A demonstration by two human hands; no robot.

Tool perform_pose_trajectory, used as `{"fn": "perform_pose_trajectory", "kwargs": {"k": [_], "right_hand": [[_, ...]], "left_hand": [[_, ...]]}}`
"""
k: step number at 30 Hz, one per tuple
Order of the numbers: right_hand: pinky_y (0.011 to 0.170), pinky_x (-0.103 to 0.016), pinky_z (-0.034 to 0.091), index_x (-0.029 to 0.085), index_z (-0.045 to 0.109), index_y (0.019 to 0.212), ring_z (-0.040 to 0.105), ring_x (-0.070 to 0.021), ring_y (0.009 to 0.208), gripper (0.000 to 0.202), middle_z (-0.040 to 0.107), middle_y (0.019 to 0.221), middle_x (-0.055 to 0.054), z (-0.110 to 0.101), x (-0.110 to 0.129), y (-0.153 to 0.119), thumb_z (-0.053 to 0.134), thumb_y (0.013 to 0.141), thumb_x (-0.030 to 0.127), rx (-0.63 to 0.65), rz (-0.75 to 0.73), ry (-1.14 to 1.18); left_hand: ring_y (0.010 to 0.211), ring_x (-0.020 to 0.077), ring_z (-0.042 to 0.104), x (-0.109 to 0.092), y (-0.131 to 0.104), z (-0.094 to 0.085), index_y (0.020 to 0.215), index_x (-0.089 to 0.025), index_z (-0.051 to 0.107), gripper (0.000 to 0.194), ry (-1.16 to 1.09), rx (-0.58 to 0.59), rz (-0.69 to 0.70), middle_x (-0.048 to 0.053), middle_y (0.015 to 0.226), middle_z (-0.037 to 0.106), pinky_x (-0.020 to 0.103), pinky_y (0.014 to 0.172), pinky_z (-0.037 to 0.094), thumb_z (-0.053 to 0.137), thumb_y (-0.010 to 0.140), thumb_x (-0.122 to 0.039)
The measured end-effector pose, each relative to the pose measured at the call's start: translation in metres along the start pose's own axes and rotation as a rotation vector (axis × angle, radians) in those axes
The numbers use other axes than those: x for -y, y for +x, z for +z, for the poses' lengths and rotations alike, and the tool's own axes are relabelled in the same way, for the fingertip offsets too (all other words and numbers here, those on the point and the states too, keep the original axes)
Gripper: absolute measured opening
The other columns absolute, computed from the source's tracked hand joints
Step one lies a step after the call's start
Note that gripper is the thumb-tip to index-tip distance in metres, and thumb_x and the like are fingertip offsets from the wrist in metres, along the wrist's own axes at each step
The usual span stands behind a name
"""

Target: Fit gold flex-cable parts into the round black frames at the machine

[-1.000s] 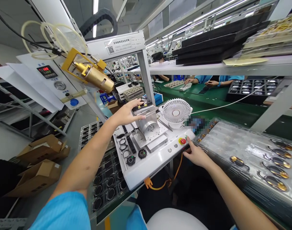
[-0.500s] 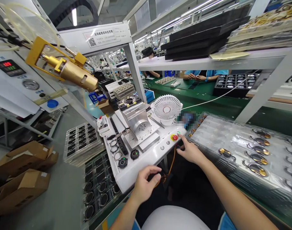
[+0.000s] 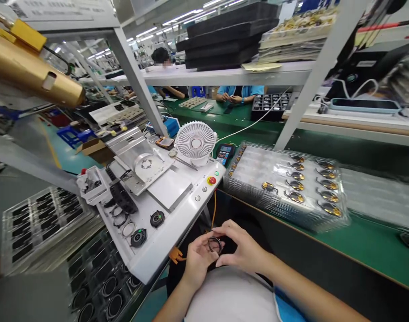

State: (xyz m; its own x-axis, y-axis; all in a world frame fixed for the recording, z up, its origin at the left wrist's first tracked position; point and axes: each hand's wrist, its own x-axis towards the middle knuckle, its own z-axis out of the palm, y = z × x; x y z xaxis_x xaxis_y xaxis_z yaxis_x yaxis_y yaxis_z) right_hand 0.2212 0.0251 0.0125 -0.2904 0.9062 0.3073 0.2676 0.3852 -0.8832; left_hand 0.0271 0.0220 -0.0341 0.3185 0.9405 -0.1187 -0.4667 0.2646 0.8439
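Note:
In front of my body, low in the head view, both hands are together around a dark round ring (image 3: pixel 215 245). My left hand (image 3: pixel 198 258) is closed on its left side, thumb and fingers at the rim. My right hand (image 3: pixel 241 247) comes from the right, index finger and thumb curved round the ring; its exact contact is partly hidden. Beyond them is the white machine base (image 3: pixel 157 250) with a red stop button (image 3: pixel 211 180) and a green-ringed button (image 3: pixel 217 173). Two black watch-like housings (image 3: pixel 157 218) lie on the base near a metal fixture (image 3: pixel 146 163).
A white fan (image 3: pixel 196 142) stands at the base's back corner. Right of it are stacked clear trays (image 3: pixel 251 179) holding parts with dark tails. A brass cylinder (image 3: pixel 40 71) hangs upper left. Trays of dark rings (image 3: pixel 90 286) sit lower left. A co-worker's hands (image 3: pixel 232 98) are across the bench.
My right hand has left the green-ringed button and come down to my left hand. The dark ring now shows between them. The view has turned right.

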Motion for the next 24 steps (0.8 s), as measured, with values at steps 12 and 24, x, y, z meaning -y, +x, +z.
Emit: {"fn": "perform_pose_trajectory", "kwargs": {"k": [12,24], "right_hand": [[0.068,-0.033,0.050,0.018,0.073,0.105,0.069,-0.0269,0.081,0.033,0.077,0.101,-0.008,-0.196,-0.025,0.052,0.077,0.072,0.022,-0.200,0.648,-0.801],[0.071,-0.033,0.049,0.021,0.073,0.115,0.069,-0.0282,0.090,0.040,0.077,0.106,-0.005,-0.192,-0.028,0.053,0.073,0.076,0.026,-0.138,0.684,-0.872]], "left_hand": [[0.111,0.0281,0.073,0.000,-0.009,-0.014,0.112,-0.019,0.077,0.045,0.133,-0.030,0.006,0.013,0.113,0.078,0.041,0.101,0.056,0.093,0.071,-0.028],[0.108,0.0259,0.074,-0.009,-0.017,-0.010,0.108,-0.020,0.075,0.040,0.066,-0.050,-0.047,0.009,0.110,0.076,0.037,0.096,0.057,0.092,0.072,-0.023]]}}
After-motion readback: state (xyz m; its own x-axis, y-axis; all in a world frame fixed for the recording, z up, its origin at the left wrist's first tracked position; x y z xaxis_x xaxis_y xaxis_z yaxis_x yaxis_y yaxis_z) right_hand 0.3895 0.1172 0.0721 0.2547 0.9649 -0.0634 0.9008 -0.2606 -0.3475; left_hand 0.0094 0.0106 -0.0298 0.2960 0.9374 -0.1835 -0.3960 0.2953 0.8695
